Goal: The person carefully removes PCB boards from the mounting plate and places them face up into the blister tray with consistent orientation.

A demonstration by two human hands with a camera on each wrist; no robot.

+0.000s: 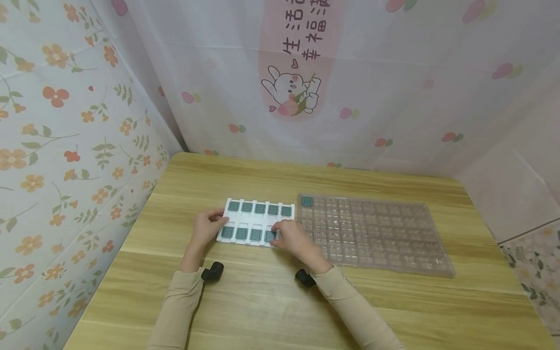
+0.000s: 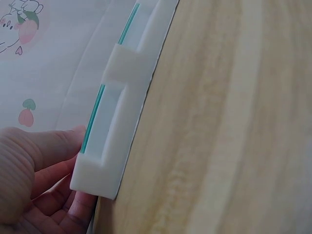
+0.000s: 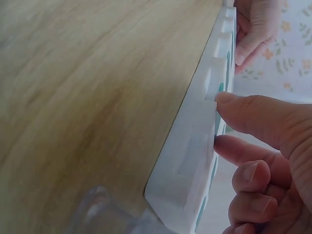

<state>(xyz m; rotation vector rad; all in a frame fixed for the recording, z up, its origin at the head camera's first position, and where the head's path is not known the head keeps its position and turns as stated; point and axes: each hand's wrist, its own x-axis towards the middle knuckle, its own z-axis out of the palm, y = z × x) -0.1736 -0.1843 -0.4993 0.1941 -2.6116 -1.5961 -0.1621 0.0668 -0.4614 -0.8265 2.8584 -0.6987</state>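
Table [image 1: 245, 304]: wood-grained; serves as the work surface.
Clear tray [image 1: 376, 233]: on the table, to the right; many pockets; one lone chip [image 1: 307, 201], green, in the far left corner pocket.
White tray [image 1: 238, 218]: just beside the clear tray, on its left; five chips in the far row; four seen in the near row; the last near pocket is hidden in the head view by the right hand [image 1: 298, 241].
Left hand [image 1: 205, 229]: grasping the white tray's left end.
Right hand: thumb and forefinger pinching the near row's fourth chip [image 1: 269, 236].
Fourth chip: at its white tray pocket; step in hand judged to be handling this piece; next move calls for a light edge grip, white tray kept steady.
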